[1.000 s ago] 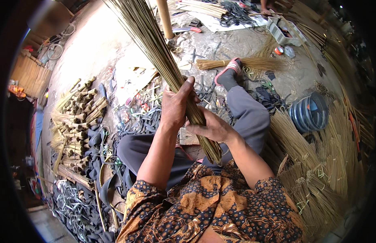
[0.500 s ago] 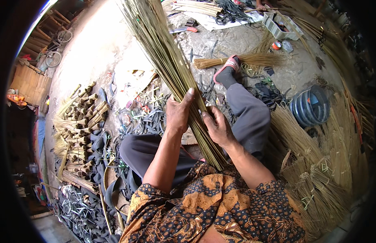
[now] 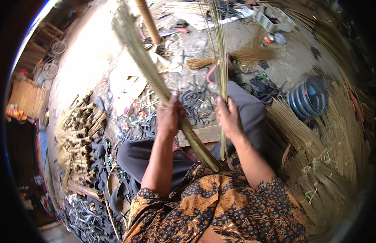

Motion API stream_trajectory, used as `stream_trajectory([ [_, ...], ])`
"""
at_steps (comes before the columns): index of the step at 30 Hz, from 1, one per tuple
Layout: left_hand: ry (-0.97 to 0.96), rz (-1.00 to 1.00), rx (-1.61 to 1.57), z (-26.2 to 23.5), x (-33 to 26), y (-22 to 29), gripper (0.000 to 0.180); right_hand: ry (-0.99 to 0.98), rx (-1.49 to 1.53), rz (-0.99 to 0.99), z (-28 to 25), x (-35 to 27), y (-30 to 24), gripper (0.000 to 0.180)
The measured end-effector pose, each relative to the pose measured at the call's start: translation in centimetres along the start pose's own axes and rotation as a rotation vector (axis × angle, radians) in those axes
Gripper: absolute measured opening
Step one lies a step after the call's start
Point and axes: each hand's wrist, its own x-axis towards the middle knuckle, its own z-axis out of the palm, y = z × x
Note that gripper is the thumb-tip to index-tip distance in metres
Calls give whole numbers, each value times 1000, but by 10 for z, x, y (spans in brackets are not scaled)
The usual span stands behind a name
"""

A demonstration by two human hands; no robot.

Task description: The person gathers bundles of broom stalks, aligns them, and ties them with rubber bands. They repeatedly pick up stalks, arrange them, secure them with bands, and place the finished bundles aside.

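My left hand (image 3: 169, 117) is wrapped round a thick bundle of long green-brown palm-rib sticks (image 3: 147, 77). The bundle slants up and to the left, its lower ends against the patterned shirt. Closed on a thinner bunch of the same sticks (image 3: 221, 52) is my right hand (image 3: 229, 117); this bunch stands almost straight up, a little spread at the top. A gap separates the two bundles above the hands, while their lower ends come close together at my lap. The far tips of the left bundle are blurred.
A tied stick bundle (image 3: 248, 58) lies beyond my foot. Right of my leg are a blue ribbed bucket (image 3: 308, 99) and loose stick heaps (image 3: 333, 158). Stacked bound bundles (image 3: 80, 137) and dark rubber strips (image 3: 88, 214) lie left. A white crate (image 3: 273, 18) stands far right.
The single thick bundle is now split in two. My right hand has moved up and right with a thinner bunch, and my left hand has shifted slightly left with the rest.
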Motion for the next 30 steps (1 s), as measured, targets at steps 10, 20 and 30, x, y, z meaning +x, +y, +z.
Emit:
stream_trajectory([
  [10, 190, 259, -9, -57, 26, 69, 26, 575, -898, -45, -274, 62, 24, 38],
  [20, -76, 326, 210, 12, 4, 31, 21, 189, -553, -265, -156, 63, -42, 107],
  [30, -480, 496, 499, 27, -11, -60, 7, -266, -188, -602, 61, 19, -102, 25],
])
